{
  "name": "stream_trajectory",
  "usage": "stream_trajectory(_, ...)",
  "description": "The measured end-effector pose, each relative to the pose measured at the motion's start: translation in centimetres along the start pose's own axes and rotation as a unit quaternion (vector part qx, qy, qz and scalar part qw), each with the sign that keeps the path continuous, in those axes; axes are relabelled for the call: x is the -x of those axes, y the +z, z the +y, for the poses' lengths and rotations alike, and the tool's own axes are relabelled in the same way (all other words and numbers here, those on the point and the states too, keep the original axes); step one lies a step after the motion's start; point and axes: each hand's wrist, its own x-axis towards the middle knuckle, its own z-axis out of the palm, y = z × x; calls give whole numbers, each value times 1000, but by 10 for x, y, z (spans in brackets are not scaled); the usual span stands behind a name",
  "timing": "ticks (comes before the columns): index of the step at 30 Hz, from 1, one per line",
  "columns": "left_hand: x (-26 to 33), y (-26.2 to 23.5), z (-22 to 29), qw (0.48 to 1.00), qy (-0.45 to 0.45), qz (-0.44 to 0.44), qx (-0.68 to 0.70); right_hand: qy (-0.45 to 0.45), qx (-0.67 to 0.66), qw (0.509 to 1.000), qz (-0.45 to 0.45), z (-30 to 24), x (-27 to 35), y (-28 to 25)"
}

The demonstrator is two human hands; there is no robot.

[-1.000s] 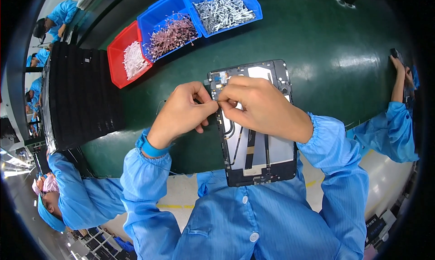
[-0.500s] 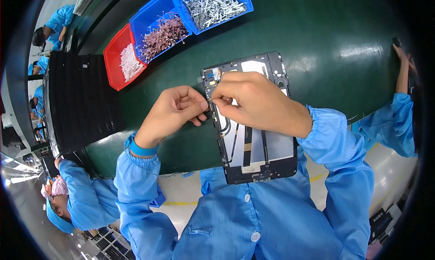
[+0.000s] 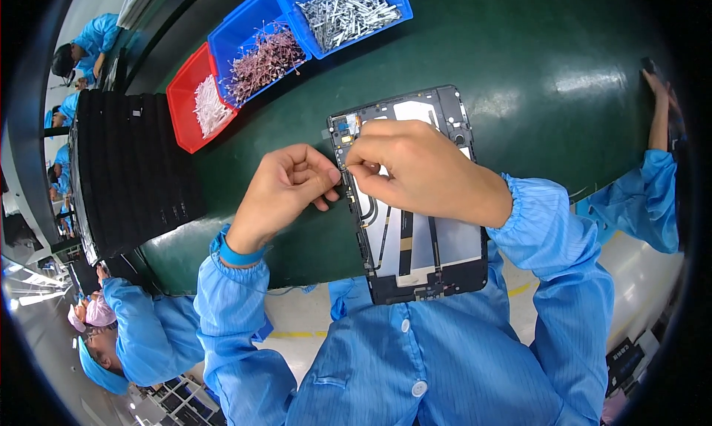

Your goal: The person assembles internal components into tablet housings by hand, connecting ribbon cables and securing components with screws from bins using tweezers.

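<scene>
An opened tablet [image 3: 458, 263], its inner side up with dark frame, pale panel and black ribbon cables, lies at the table's near edge in front of me. Over its upper left part my right hand [image 3: 415, 162] is bent in a pinch, fingertips at the left edge of the frame. What the pinch holds is too small to make out. My left hand [image 3: 288, 188], with a blue band at the wrist, sits just left of that edge. Its thumb and forefinger meet close to the right fingertips, and anything between them is hidden.
A red bin [image 3: 178, 103] of small white pieces, a blue bin [image 3: 230, 36] of thin pinkish wired parts and another blue bin [image 3: 404, 7] of silvery strips stand at the far left. Black stacked trays [image 3: 133, 174] fill the left side. Co-workers in blue sit left and right.
Both hands keep nearly the same pose at the tablet's left edge. My left wrist and sleeve have shifted slightly to the right.
</scene>
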Motion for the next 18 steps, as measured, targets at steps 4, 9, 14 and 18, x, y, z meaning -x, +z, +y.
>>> stream_trajectory(4, 1, 6, 2, 1000, -9, 16, 16, 1, 4, 1000, -2, -1, 0, -2)
stream_trajectory(9, -1, 7, 3, 999, -10, 33, 18, 7, -10, 1000, -11, -2, 0, -3)
stream_trajectory(14, -1, 9, 4, 999, -7, 48, 8, 5, -1, 1000, -10, -5, 1, -5)
stream_trajectory(18, 2, 6, -2, 999, 5, 37, -3, 21, 87, 996, -4, -13, 4, -5)
